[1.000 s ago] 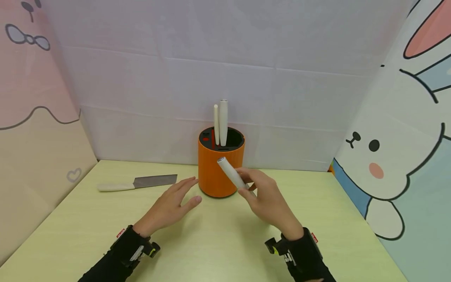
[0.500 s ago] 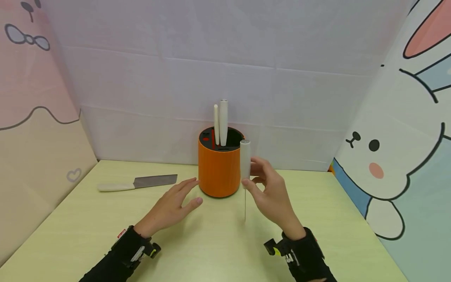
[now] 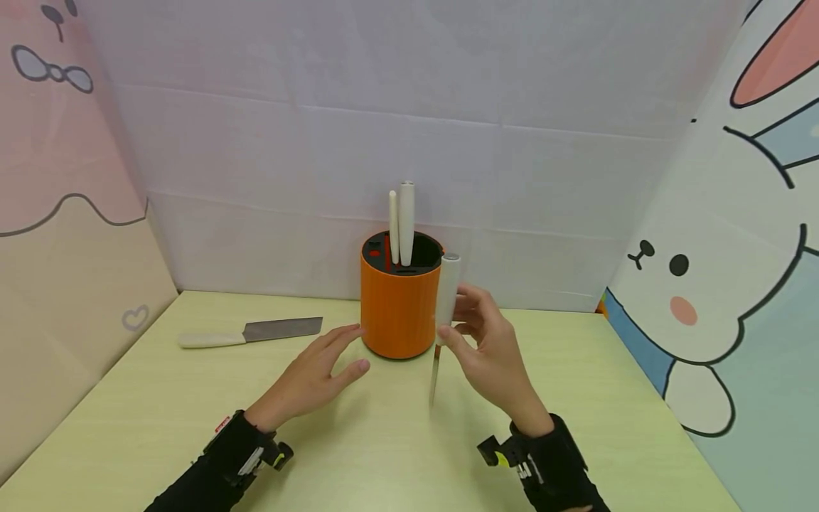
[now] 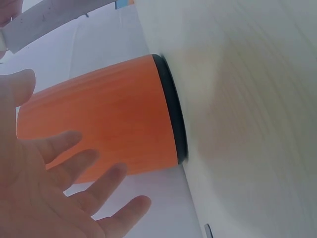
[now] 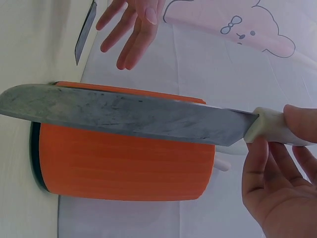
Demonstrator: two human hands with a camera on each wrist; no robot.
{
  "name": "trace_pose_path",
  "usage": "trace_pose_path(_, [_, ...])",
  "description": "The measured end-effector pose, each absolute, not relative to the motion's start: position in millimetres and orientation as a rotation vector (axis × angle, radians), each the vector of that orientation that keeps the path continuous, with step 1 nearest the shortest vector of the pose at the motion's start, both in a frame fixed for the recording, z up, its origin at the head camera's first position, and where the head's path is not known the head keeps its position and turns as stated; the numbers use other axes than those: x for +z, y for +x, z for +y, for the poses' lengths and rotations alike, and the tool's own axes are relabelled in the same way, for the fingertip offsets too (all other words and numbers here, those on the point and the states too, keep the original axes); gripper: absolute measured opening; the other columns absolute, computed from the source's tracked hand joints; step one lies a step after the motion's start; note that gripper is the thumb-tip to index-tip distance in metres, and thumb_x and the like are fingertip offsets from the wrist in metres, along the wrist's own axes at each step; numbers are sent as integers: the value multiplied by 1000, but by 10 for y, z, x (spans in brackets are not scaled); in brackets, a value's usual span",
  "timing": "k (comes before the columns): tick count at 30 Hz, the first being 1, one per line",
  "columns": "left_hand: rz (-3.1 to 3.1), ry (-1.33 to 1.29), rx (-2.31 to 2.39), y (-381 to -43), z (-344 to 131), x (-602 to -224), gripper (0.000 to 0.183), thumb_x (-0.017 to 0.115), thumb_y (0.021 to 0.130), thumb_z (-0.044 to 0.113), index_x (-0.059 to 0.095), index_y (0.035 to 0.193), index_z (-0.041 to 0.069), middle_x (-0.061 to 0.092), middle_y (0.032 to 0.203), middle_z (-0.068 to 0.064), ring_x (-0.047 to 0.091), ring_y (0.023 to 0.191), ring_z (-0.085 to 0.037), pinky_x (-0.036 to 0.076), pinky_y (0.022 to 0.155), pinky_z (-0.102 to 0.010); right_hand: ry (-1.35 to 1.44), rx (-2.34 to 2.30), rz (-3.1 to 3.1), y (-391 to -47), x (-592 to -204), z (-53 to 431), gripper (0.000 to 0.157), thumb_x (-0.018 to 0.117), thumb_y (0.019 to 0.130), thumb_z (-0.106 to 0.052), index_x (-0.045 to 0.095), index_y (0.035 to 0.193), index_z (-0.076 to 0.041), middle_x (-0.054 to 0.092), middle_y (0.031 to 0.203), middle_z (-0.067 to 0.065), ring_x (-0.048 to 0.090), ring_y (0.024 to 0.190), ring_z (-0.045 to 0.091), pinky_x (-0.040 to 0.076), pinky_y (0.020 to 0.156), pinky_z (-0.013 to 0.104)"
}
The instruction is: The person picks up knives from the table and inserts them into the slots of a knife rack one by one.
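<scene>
My right hand (image 3: 489,355) pinches a kitchen knife (image 3: 448,291) by its white handle, thumb on one side and fingers on the other. The handle points up and the blade hangs down. In the right wrist view the broad, smudged blade (image 5: 129,111) crosses in front of the orange knife block (image 5: 129,163). That round block (image 3: 397,316) stands upright, its black slotted top holding two more white-handled tools (image 3: 407,224). At the block's left side my left hand (image 3: 310,380) is spread, fingertips close to the wall and nothing held. The left wrist view shows its fingers (image 4: 106,186) apart.
A second knife (image 3: 281,328), with a wide rectangular blade and white handle, lies flat on the pale table (image 3: 384,455) to the left. A white cloth backdrop (image 3: 256,178) rises behind the block, with cartoon-printed panels on both sides.
My right hand has turned the knife from a leftward tilt to nearly upright, shifting slightly right, and its blade now shows below the handle. The left hand has stayed nearly still.
</scene>
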State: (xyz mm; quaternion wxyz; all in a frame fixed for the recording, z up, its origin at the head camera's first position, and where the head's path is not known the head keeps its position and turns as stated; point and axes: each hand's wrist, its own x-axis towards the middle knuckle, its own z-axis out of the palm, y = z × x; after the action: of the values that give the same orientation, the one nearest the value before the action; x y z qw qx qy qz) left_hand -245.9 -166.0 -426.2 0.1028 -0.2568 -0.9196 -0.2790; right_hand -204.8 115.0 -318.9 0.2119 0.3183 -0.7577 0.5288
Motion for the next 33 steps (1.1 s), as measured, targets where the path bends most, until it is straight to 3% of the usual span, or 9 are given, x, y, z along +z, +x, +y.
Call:
trace_pose_path(4, [-2672, -816, -877, -2452, -1642, -4246, 63, 45, 96, 58, 35, 147, 22, 36, 147, 0, 32, 133, -18, 34, 103, -54, 891, 1477, -2109, -2044, -3193, 1145, 51, 64, 85, 11, 43, 130, 3, 56, 111, 16, 61, 94, 26, 54, 80, 31])
trace_pose_path(12, [-2612, -816, -1014, -2448, -1577, -4214, 56, 51, 96, 52, 41, 143, 23, 42, 140, 8, 44, 118, -14, 46, 93, -44, 904, 1464, -2102, -2037, -3190, 1134, 51, 64, 84, 12, 42, 130, 3, 55, 111, 17, 61, 94, 26, 55, 80, 41])
trace_pose_path(21, [-2472, -917, -1157, -2478, -1356, -4040, 52, 55, 96, 44, 44, 141, 20, 50, 132, 0, 49, 109, -16, 50, 87, -34, 896, 1491, -2101, -2012, -3182, 1111, 51, 64, 84, 11, 42, 129, 4, 55, 111, 17, 60, 94, 27, 55, 80, 40])
trace_pose_path(28, [-2311, -999, -1194, -2534, -1078, -3740, 47, 54, 97, 42, 45, 140, 24, 52, 128, 4, 50, 109, -14, 51, 87, -34, 912, 1486, -2096, -2019, -3200, 1110, 50, 64, 85, 11, 42, 130, 3, 56, 112, 16, 61, 94, 25, 55, 79, 41])
trace_pose_path(33, [-2182, -1027, -1303, -2541, -860, -3480, 43, 58, 97, 31, 47, 138, 24, 54, 125, 5, 51, 108, -11, 51, 87, -35, 936, 1480, -2075, -2027, -3211, 1111, 51, 64, 85, 12, 42, 130, 4, 56, 112, 16, 61, 94, 26, 55, 78, 42])
